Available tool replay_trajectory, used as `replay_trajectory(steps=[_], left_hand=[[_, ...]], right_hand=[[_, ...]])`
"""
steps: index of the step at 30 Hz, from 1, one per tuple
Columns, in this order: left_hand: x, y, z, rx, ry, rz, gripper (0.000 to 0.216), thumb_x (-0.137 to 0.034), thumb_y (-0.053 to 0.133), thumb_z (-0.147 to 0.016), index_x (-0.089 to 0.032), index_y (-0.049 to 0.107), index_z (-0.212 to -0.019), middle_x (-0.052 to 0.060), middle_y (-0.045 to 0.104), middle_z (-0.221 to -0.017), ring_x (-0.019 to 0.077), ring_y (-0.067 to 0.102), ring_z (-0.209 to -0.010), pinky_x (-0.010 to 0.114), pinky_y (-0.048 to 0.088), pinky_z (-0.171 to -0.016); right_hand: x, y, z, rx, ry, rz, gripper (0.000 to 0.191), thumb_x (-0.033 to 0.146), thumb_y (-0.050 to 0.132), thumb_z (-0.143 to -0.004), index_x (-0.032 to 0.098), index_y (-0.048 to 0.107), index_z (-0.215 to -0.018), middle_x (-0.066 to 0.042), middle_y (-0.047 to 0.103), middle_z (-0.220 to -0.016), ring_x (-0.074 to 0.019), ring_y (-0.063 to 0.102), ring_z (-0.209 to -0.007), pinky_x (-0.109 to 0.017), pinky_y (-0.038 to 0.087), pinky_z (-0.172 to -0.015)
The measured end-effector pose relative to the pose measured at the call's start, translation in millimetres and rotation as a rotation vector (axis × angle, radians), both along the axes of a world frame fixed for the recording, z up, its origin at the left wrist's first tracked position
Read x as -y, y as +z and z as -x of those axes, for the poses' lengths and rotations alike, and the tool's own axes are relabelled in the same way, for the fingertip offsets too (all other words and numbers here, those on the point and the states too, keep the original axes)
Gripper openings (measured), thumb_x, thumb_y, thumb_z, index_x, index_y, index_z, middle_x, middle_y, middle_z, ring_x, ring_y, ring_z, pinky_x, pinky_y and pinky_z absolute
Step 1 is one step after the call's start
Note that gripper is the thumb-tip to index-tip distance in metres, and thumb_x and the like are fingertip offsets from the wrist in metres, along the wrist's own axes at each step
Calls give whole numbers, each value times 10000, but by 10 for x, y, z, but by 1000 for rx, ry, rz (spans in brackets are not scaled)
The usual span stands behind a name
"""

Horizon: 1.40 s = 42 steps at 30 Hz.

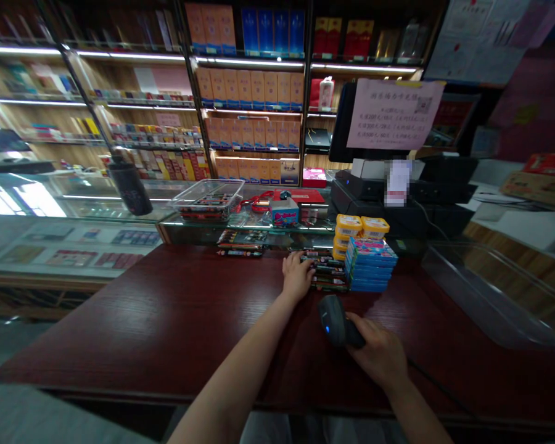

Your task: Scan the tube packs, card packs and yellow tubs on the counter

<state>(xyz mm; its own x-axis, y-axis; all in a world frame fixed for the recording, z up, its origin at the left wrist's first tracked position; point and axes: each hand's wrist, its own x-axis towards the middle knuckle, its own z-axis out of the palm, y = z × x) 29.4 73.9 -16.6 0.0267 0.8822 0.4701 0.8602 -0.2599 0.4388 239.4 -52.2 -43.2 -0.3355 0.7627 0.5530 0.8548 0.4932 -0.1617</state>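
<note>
Both forearms are bare to the picture's edge, with no sleeves, watch or rings on the left hand [297,276] or right hand [380,353].

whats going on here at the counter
A person stands at a dark red shop counter. The right hand grips a black handheld scanner with a blue light showing. The left hand rests on a stack of small flat packs, beside a pile of blue boxes.

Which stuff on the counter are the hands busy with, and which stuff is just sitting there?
In use:
- barcode scanner, held in the right hand
- dark flat packs, under the left hand

Just sitting there:
- blue box stack
- yellow tubs
- clear tray
- black cup
</note>
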Motion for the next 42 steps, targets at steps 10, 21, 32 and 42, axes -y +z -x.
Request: replay_trajectory(steps=[10,21,32,42], left_hand=[[40,-247,107,38,-29,52,860,-581,737,-601,-231,427,-1322,144,349,-1394,331,274,-1324,506,204,-1099],[107,-214,282,-17,-80,25,871,-609,715,-613,-247,403,-1341,133,330,-1413,323,263,-1333,492,240,-1095],[-146,95,1517,-234,454,5,332,-233,478,-860,-148,540,-1174,140,517,-1284,268,427,-1212,395,322,-1047],[-313,164,2124,-415,459,105,465,-105,338,-878,-223,501,-1297,115,518,-1324,263,396,-1262,452,286,-1043]], right_hand=[[1,24,6,-4,-14,18,338,235,527,-796,199,597,-1124,-45,709,-934,-198,661,-779,-296,446,-670],[16,-5,-11,-6,-2,10,335,224,490,-812,215,589,-1133,-45,715,-980,-204,670,-821,-296,464,-688],[20,-73,-36,-16,-2,-14,317,264,492,-834,232,578,-1138,-43,711,-1021,-205,676,-844,-297,490,-677],[-31,-183,-67,0,17,-17,383,246,521,-799,260,537,-1182,-28,707,-1039,-188,679,-846,-276,509,-680]])
